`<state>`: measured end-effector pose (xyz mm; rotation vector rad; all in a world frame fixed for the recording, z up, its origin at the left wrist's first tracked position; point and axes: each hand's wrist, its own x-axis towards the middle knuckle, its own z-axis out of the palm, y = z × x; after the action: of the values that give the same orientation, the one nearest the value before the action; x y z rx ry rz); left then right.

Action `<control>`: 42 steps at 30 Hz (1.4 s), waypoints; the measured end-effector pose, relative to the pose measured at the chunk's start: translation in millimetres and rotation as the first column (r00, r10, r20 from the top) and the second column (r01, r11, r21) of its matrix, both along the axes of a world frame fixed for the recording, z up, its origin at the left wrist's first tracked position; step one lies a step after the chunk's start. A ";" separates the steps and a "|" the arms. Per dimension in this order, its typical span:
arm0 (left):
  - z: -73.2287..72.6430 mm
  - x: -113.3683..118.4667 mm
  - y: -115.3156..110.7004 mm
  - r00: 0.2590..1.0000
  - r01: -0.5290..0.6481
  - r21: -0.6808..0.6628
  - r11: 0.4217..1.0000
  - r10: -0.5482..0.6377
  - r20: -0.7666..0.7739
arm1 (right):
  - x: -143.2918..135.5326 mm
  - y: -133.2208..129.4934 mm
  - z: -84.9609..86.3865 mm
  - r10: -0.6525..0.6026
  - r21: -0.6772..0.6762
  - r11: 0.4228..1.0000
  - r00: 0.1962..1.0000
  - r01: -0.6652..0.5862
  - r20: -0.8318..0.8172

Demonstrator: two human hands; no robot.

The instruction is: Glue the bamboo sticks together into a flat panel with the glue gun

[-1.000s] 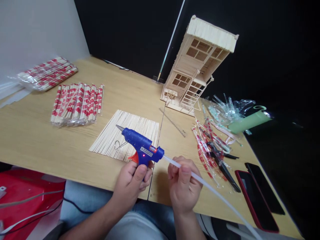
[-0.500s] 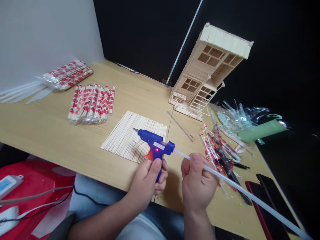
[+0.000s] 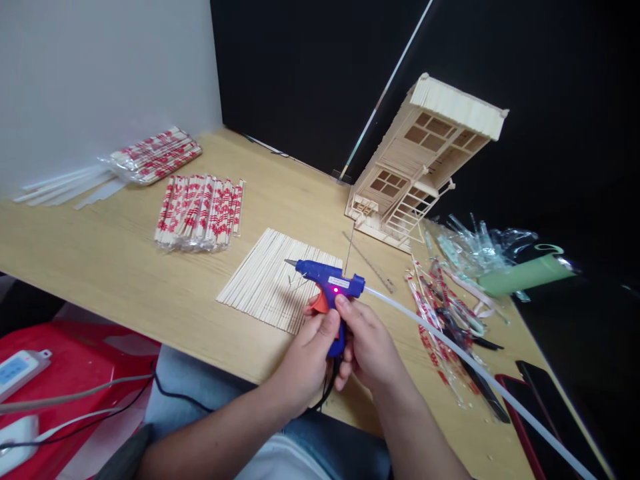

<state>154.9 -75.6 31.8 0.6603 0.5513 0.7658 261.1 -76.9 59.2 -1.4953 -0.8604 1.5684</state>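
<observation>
A blue hot glue gun (image 3: 327, 275) with an orange trigger and a lit red light is held between both hands, nozzle pointing left. My left hand (image 3: 313, 350) is closed around the handle near the trigger. From the other side, my right hand (image 3: 367, 343) grips the handle's back, thumb just below the light. A long translucent glue stick (image 3: 450, 343) runs out of the gun's rear toward the lower right. Beneath the nozzle lies a flat panel of pale wooden sticks (image 3: 265, 280) on the table.
Chopsticks in red-patterned wrappers (image 3: 200, 213) lie at left, another bundle (image 3: 155, 153) behind. A wooden model house (image 3: 400, 173) stands at the back. Torn wrappers (image 3: 435, 327), a green bottle (image 3: 525, 273) and phones (image 3: 530, 413) lie right. A ruler (image 3: 373, 263) lies before the house.
My right hand has let go of the glue stick and moved left onto the gun's handle. The gun appears slightly further right, and the whole view has shifted a little.
</observation>
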 end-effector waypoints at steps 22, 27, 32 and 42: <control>-39.7 -170.3 53.5 0.239 0.290 0.894 0.342 0.879 -0.414 | 13.2 67.0 -5.5 0.020 0.249 0.954 0.861 -0.169 0.509; -40.5 -168.9 53.5 0.233 0.283 0.893 0.351 0.878 -0.419 | 12.2 72.2 -11.9 -0.003 0.272 0.941 0.798 -0.202 0.603; -41.3 -169.7 54.6 0.225 0.300 0.889 0.346 0.880 -0.418 | 9.5 73.9 -17.7 -0.051 0.304 0.930 0.742 -0.209 0.669; -42.7 -170.3 55.0 0.219 0.322 0.893 0.315 0.893 -0.394 | 13.0 72.6 -17.3 -0.037 0.277 0.919 0.638 -0.280 0.769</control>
<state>-15.4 -20.6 -10.9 2.2966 1.5468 1.1259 274.1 -4.2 41.9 -1.8367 -1.6743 0.7063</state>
